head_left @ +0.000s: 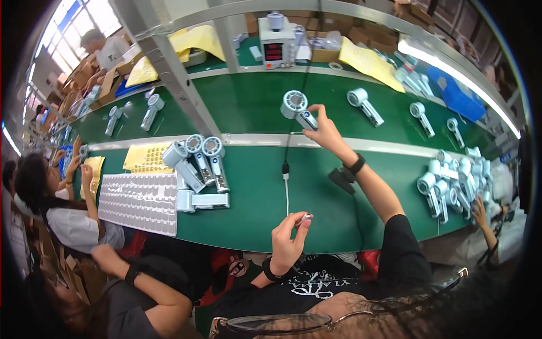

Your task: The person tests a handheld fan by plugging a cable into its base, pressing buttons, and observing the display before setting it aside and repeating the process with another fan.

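Over the far green belt, my right hand (324, 133) is closed on the handle of a pale blue handheld fan (294, 104), its round head up and to the left. My left hand (288, 243) is pinched near the bench's front edge. A white cable (287, 195) runs down into its fingers from a black connector (285, 168), and a small pale tip shows at the fingertips. A black object (342, 181), its kind unclear, sits on the green bench (254, 226) beneath my right forearm.
Several fans (204, 161) lie by a white sticker sheet (138, 203) at left; a fan pile (451, 183) stands at right near another person's hand (480, 212). More fans lie on the belt (237, 101), beyond a metal rail (248, 140). A metal post (175, 79) rises left; co-workers sit there.
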`<state>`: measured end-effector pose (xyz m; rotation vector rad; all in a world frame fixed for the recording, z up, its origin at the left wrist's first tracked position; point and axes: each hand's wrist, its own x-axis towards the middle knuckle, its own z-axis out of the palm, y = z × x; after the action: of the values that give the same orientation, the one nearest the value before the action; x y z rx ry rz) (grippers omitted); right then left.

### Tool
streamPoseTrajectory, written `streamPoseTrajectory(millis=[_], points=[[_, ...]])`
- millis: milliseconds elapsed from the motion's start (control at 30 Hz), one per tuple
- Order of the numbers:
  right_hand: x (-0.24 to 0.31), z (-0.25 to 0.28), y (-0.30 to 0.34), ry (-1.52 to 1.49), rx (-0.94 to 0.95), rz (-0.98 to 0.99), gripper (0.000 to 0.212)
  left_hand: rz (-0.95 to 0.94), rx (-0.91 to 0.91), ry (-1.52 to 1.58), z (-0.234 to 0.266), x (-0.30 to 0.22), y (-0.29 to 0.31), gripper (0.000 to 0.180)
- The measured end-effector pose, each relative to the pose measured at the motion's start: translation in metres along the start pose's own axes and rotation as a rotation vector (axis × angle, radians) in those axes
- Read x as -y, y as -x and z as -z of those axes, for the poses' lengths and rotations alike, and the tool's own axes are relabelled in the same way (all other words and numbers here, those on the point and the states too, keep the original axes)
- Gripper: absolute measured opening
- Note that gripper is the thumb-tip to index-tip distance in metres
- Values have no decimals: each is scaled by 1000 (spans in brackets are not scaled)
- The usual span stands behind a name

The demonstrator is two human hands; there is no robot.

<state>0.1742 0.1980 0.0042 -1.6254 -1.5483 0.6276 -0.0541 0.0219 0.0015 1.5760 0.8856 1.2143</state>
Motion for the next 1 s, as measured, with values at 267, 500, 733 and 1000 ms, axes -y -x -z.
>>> streamPoseTrajectory(millis=[267, 500, 733, 1000], points=[[11, 48, 151, -573, -51, -84, 51, -30, 186, 12, -42, -1, 2, 10], [43, 30, 200, -1147, -279, -152, 40, -92, 275, 22, -72, -2, 5, 9], [38, 19, 205, -1415, -208, -180, 40, -57, 246, 21, -77, -3, 9, 9], [25, 8, 208, -1513, -131, -182, 41, -5, 114, -5, -82, -4, 8, 7]])
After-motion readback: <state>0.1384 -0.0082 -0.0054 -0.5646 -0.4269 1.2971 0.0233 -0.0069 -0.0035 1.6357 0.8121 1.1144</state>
